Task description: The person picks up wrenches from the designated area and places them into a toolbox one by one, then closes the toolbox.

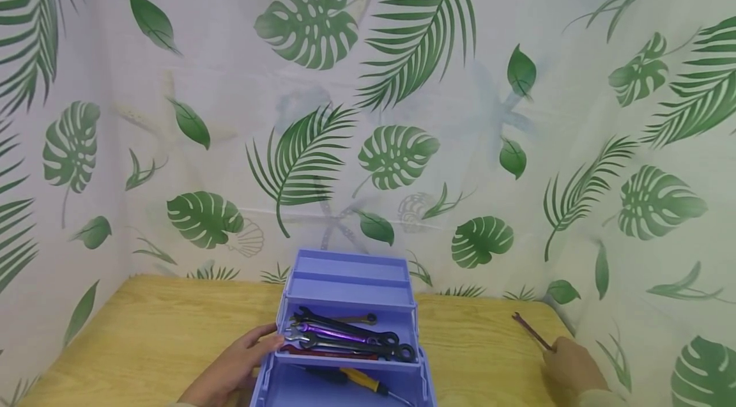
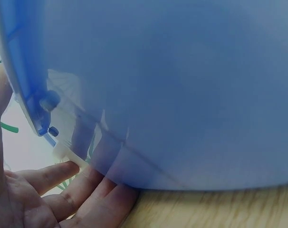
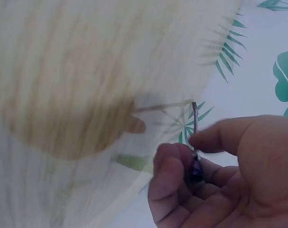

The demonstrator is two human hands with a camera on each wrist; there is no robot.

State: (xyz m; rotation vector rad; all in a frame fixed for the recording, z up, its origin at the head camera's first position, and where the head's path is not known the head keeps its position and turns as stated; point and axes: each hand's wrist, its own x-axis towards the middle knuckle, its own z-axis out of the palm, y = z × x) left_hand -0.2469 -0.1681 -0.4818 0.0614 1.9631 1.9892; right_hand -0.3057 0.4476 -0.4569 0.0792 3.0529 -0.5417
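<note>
A blue plastic toolbox (image 1: 257, 388) stands unfolded at the table's near middle. Its stepped tray (image 1: 351, 362) holds several combination wrenches (image 1: 345, 330), among them black, purple, silver and red ones. In the bottom compartment lies a yellow-and-black screwdriver (image 1: 362, 380). My left hand (image 1: 232, 365) grips the toolbox's left side, thumb at the tray's edge and fingers against the outer wall (image 2: 182, 95) in the left wrist view. Off to the right, my right hand (image 1: 575, 365) holds a slim reddish-purple wrench (image 1: 533, 331), its jaw end pointing away. Fingers hide its middle in the right wrist view.
The wood-grain table (image 1: 190, 324) extends on both sides of the toolbox. A white curtain (image 1: 230, 75) with green leaf prints hangs behind the table and along both sides. The toolbox's raised top tray (image 1: 351, 292) leans up near that curtain.
</note>
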